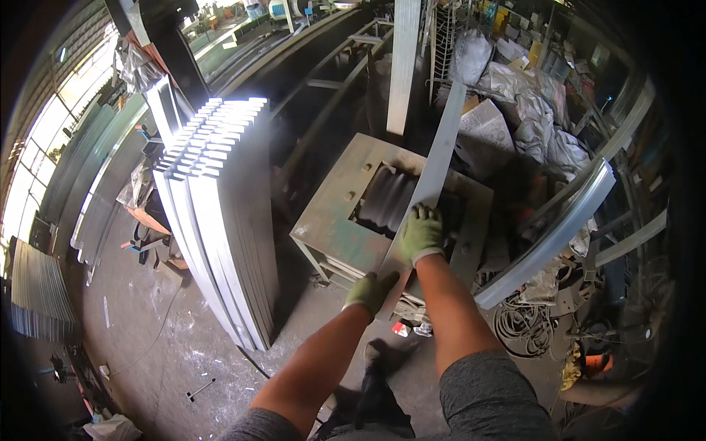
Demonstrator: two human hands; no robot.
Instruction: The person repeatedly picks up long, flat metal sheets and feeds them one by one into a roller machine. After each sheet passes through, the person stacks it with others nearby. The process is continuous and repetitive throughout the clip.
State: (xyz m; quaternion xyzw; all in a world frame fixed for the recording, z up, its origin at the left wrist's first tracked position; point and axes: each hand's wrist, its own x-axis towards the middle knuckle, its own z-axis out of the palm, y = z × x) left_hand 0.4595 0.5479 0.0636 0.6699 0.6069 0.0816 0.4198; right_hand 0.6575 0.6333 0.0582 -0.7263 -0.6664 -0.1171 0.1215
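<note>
So the biggest thing here is a tall stack of shiny silver metal channels, left of centre, then a worn green-grey steel machine mid-frame. Slanting over that machine, from upper centre down to lower centre, is the piece being worked: a long flat grey metal strip. A dark ribbed roller shows in the opening beside it. Right hand, green-gloved, lies on the strip, fingers roughly together; left hand, same glove, is at its lower left edge, fingers bent. Can't tell how hard either one's gripping. Looks like the positioning step to me, so I'd say the next move calls for steady, even two-handed control.
</note>
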